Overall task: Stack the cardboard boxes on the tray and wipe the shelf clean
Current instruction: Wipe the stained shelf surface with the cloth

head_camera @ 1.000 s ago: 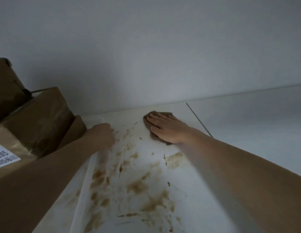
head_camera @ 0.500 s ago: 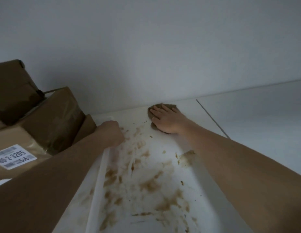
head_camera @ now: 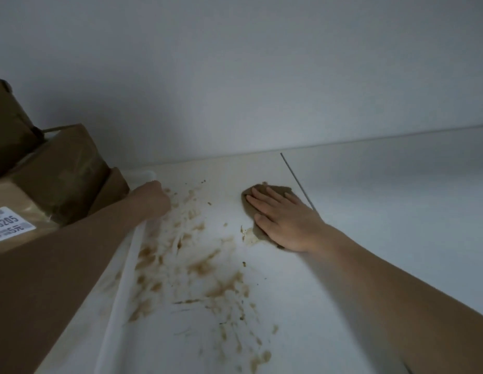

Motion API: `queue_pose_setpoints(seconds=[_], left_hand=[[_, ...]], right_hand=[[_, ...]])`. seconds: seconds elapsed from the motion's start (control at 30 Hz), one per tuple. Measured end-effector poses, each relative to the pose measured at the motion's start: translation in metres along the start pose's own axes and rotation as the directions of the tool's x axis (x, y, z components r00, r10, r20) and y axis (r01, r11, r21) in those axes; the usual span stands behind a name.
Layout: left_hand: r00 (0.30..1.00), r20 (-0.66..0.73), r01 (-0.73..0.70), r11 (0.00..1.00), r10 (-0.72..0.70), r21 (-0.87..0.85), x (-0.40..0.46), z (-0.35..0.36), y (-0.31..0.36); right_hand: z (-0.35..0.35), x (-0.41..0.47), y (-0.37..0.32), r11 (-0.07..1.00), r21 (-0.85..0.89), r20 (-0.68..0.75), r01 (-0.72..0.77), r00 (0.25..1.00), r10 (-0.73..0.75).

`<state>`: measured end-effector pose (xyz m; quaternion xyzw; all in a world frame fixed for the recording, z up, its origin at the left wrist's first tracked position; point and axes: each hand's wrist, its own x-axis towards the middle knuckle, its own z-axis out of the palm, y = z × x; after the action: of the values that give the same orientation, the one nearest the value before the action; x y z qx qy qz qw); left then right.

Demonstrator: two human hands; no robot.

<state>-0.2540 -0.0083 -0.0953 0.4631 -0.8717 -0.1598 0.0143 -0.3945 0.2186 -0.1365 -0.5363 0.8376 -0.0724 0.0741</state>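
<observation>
On the stained white shelf (head_camera: 302, 306), the left hand (head_camera: 151, 199) curls over the tray (head_camera: 127, 271) rim beside stacked boxes (head_camera: 59, 168), while farther back the right hand (head_camera: 285, 220) presses flat, fingers straight, on a brown cloth (head_camera: 252, 209).

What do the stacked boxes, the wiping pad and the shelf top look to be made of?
The boxes look like brown cardboard, matte, with glossy tape and a printed paper label. The pad under the right hand seems a soft brown cloth or sponge; which is unclear. The shelf looks like smooth white laminate or painted board, since the brown smears sit on its surface.
</observation>
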Motion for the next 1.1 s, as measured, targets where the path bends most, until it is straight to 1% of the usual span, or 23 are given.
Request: queue_pose_setpoints(seconds=[0.07, 0.1, 0.13, 0.17, 0.23, 0.3, 0.37, 0.5, 0.57, 0.63, 0.67, 0.7, 0.73, 0.8, 0.87, 0.93, 1.0, 1.1], left_hand=[[1.0, -0.005, -0.02, 0.999, 0.02, -0.033, -0.014, 0.001, 0.007], [0.999, 0.013, -0.042, 0.998, 0.043, -0.044, -0.024, 0.001, 0.011], [0.996, 0.029, -0.083, 0.995, 0.085, -0.048, -0.033, 0.001, 0.015], [0.989, 0.04, -0.137, 0.989, 0.139, -0.06, -0.043, -0.002, 0.021], [0.972, 0.039, -0.228, 0.968, 0.233, -0.107, -0.059, -0.006, 0.03], [0.958, 0.035, -0.278, 0.949, 0.286, -0.152, -0.072, -0.01, 0.039], [0.951, 0.043, -0.298, 0.942, 0.308, -0.157, -0.083, -0.013, 0.047], [0.96, 0.052, -0.259, 0.94, 0.277, -0.222, -0.102, -0.016, 0.055], [0.967, 0.027, -0.232, 0.925, 0.252, -0.301, -0.115, -0.016, 0.057], [0.958, 0.006, -0.268, 0.905, 0.285, -0.329, -0.134, -0.019, 0.062], [0.952, -0.008, -0.293, 0.9, 0.307, -0.323, -0.141, -0.023, 0.065], [0.937, -0.037, -0.343, 0.895, 0.347, -0.285, -0.148, -0.027, 0.067], [0.92, -0.059, -0.391, 0.89, 0.388, -0.235, -0.155, -0.034, 0.069], [0.898, -0.055, -0.439, 0.88, 0.437, -0.181, -0.163, -0.043, 0.068], [0.909, -0.029, -0.414, 0.895, 0.416, -0.165, -0.173, -0.049, 0.066], [0.924, -0.031, -0.38, 0.908, 0.381, -0.174, -0.185, -0.05, 0.063], [0.932, -0.023, -0.361, 0.915, 0.363, -0.181, -0.196, -0.048, 0.058], [0.949, 0.014, -0.304, 0.926, 0.315, -0.223, -0.212, -0.04, 0.055]], right_hand=[[0.0, -0.031, -0.001, 0.995, 0.001, 0.037, 0.104, 0.994, -0.104], [-0.002, -0.042, 0.004, 0.992, 0.008, 0.056, 0.124, 0.991, -0.125], [-0.005, -0.047, 0.012, 0.994, 0.015, 0.066, 0.112, 0.991, -0.113], [-0.007, -0.047, 0.02, 0.997, 0.013, 0.062, 0.071, 0.996, -0.072], [-0.007, -0.036, 0.027, 0.997, -0.007, 0.018, -0.073, 0.997, 0.073], [-0.002, -0.023, 0.019, 0.979, -0.021, -0.005, -0.204, 0.979, 0.204], [0.004, -0.022, 0.007, 0.972, -0.038, -0.015, -0.234, 0.972, 0.233], [0.011, -0.064, -0.019, 0.99, -0.011, -0.001, -0.139, 0.99, 0.139], [0.014, -0.096, -0.032, 0.999, -0.015, 0.02, -0.042, 0.999, 0.042], [0.014, -0.13, -0.033, 0.997, -0.022, 0.068, 0.072, 0.995, -0.071], [0.012, -0.144, -0.028, 0.994, -0.025, 0.085, 0.104, 0.991, -0.102], [0.009, -0.153, -0.021, 0.995, -0.022, 0.089, 0.102, 0.991, -0.1], [0.007, -0.157, -0.014, 0.998, -0.012, 0.09, 0.065, 0.994, -0.064], [0.005, -0.153, -0.01, 0.998, -0.004, 0.08, -0.071, 0.994, 0.071], [0.009, -0.141, -0.022, 0.979, -0.024, 0.045, -0.202, 0.978, 0.203], [0.015, -0.137, -0.04, 0.972, -0.008, 0.046, -0.235, 0.971, 0.235], [0.02, -0.147, -0.057, 0.986, 0.007, 0.055, -0.164, 0.985, 0.164], [0.023, -0.176, -0.071, 1.0, 0.003, 0.056, 0.015, 0.998, -0.016]])
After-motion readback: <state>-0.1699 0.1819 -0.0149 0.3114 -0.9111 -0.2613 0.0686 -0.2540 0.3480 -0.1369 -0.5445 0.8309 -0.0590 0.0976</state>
